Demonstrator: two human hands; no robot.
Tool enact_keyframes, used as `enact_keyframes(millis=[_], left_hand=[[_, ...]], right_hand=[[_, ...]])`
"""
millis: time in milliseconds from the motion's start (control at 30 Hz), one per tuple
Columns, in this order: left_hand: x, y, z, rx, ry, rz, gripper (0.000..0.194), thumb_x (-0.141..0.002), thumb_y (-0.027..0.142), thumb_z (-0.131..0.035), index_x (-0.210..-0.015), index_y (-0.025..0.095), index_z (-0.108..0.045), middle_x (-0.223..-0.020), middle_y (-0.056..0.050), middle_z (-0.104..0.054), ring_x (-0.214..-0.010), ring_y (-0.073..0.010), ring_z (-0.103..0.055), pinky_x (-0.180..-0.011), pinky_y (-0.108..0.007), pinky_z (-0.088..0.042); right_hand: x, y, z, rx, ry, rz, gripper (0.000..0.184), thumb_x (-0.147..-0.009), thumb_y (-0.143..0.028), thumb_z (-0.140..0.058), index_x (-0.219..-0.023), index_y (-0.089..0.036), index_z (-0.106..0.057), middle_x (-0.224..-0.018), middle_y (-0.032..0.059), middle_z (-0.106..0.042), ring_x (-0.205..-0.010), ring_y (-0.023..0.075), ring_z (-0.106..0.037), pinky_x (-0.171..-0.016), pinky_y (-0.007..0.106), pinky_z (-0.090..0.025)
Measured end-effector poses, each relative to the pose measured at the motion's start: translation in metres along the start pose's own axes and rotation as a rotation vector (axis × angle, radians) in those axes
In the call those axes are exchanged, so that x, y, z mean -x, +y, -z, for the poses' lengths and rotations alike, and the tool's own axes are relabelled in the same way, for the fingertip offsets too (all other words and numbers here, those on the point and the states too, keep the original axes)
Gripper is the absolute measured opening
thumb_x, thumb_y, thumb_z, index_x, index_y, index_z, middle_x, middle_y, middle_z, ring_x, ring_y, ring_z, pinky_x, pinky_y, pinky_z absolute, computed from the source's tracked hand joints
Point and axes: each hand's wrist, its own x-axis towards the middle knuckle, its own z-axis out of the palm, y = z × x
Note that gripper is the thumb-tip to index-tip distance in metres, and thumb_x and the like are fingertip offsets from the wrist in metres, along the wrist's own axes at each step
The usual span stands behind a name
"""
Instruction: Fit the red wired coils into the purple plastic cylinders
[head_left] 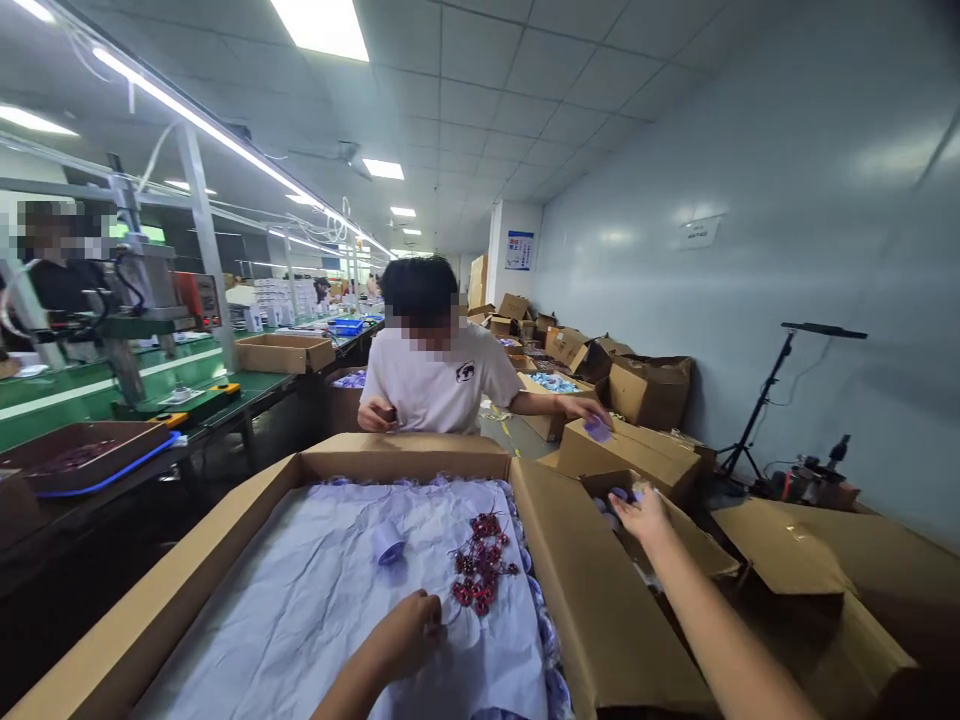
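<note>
My left hand [414, 632] hovers low over white paper [300, 580] that covers the contents of a large cardboard carton. Its fingers are curled, and whatever they hold, if anything, is hidden. Just ahead of it on the paper are a pile of dark red, shiny berry-like pieces with thin stems [484, 565] and a small purple cup-shaped roll [388, 543]. My right hand [641, 512] reaches out to the right with fingers apart and palm turned up, nothing visible in it. Below it is an open cardboard box [694, 535] with purple pieces inside.
Across the carton [405, 460], a person in a white T-shirt [442, 375] holds a purple piece [598, 428] above another box. Cardboard boxes [651, 390] line the right wall, near a black stand [757, 400]. A green workbench [180, 400] with a press runs along the left.
</note>
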Motion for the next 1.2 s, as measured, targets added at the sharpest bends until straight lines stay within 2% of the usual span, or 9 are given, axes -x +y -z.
enact_keyframes(millis=[100, 233, 400, 567, 833, 933, 1000, 1100, 1200], left_hand=[[0.002, 0.003, 0.000, -0.085, 0.016, 0.053, 0.025, -0.075, 0.020, -0.051, -0.098, 0.018, -0.060, -0.106, -0.010, -0.061, -0.098, -0.0234, -0.056, -0.084, -0.032, -0.043], [0.000, -0.001, -0.003, -0.201, -0.006, 0.139, 0.043, -0.066, 0.016, -0.058, -0.108, 0.016, -0.056, -0.117, -0.015, -0.055, -0.111, -0.0311, -0.049, -0.086, -0.040, -0.044], [-0.003, -0.003, -0.011, -0.216, -0.014, 0.164, 0.034, -0.069, 0.016, -0.055, -0.104, 0.017, -0.057, -0.111, -0.014, -0.056, -0.106, -0.0304, -0.053, -0.081, -0.040, -0.044], [-0.012, -0.004, -0.013, -0.197, 0.018, 0.178, 0.026, -0.075, 0.007, -0.044, -0.092, 0.017, -0.061, -0.099, -0.011, -0.062, -0.093, -0.0228, -0.059, -0.075, -0.030, -0.042], [-0.016, -0.002, -0.003, -0.132, 0.129, 0.201, 0.027, -0.083, 0.010, -0.035, -0.089, 0.016, -0.061, -0.094, -0.008, -0.063, -0.086, -0.0197, -0.060, -0.069, -0.027, -0.040], [-0.014, 0.001, 0.001, -0.116, 0.181, 0.210, 0.028, -0.085, 0.009, -0.033, -0.093, 0.017, -0.058, -0.099, -0.008, -0.061, -0.090, -0.0184, -0.059, -0.071, -0.026, -0.039], [-0.013, 0.003, 0.003, -0.109, 0.210, 0.219, 0.028, -0.086, 0.008, -0.032, -0.096, 0.017, -0.057, -0.102, -0.008, -0.060, -0.090, -0.0171, -0.059, -0.072, -0.025, -0.039], [-0.013, 0.005, 0.005, -0.068, 0.284, 0.214, 0.029, -0.087, 0.008, -0.032, -0.102, 0.019, -0.054, -0.103, -0.008, -0.057, -0.086, -0.0157, -0.060, -0.072, -0.025, -0.040], [-0.014, 0.003, 0.005, 0.041, 0.388, 0.151, 0.033, -0.084, 0.005, -0.034, -0.107, 0.020, -0.053, -0.105, -0.008, -0.056, -0.086, -0.0149, -0.060, -0.074, -0.024, -0.043]], right_hand=[[0.019, 0.029, -0.023, 0.275, -0.221, 0.013, 0.013, -0.081, -0.024, -0.047, -0.070, -0.021, -0.054, -0.067, 0.0027, -0.061, -0.056, 0.0132, -0.057, -0.054, 0.024, -0.046], [0.066, 0.102, -0.064, 0.676, -0.616, 0.033, 0.007, -0.063, -0.023, -0.066, -0.066, -0.017, -0.065, -0.058, 0.0014, -0.065, -0.055, 0.0164, -0.058, -0.055, 0.027, -0.045], [0.098, 0.152, -0.109, 0.982, -0.789, 0.268, 0.006, -0.057, -0.012, -0.065, -0.056, -0.018, -0.065, -0.057, 0.0001, -0.066, -0.067, 0.0169, -0.058, -0.066, 0.026, -0.039], [0.104, 0.163, -0.130, 1.073, -0.820, 0.437, 0.016, -0.069, -0.017, -0.055, -0.073, -0.016, -0.070, -0.073, 0.0053, -0.071, -0.071, 0.0180, -0.060, -0.065, 0.027, -0.039], [0.107, 0.175, -0.113, 0.995, -0.834, 0.526, 0.026, -0.077, -0.022, -0.045, -0.082, -0.015, -0.069, -0.073, 0.0058, -0.070, -0.069, 0.0191, -0.061, -0.066, 0.029, -0.045], [0.106, 0.173, -0.111, 0.948, -0.852, 0.534, 0.028, -0.078, -0.023, -0.045, -0.089, -0.015, -0.069, -0.086, 0.0084, -0.071, -0.080, 0.0207, -0.063, -0.075, 0.032, -0.048], [0.109, 0.171, -0.110, 0.909, -0.934, 0.492, 0.031, -0.075, -0.022, -0.049, -0.099, -0.015, -0.067, -0.103, 0.0103, -0.069, -0.092, 0.0215, -0.062, -0.082, 0.033, -0.048], [0.116, 0.168, -0.108, 0.886, -1.135, 0.370, 0.054, -0.068, -0.019, -0.055, -0.122, -0.016, -0.055, -0.129, 0.0116, -0.056, -0.114, 0.0233, -0.055, -0.095, 0.035, -0.044], [0.124, 0.167, -0.110, 0.956, -1.263, 0.387, 0.072, -0.060, -0.010, -0.057, -0.131, -0.018, -0.047, -0.138, 0.0108, -0.049, -0.124, 0.0241, -0.047, -0.104, 0.037, -0.036]])
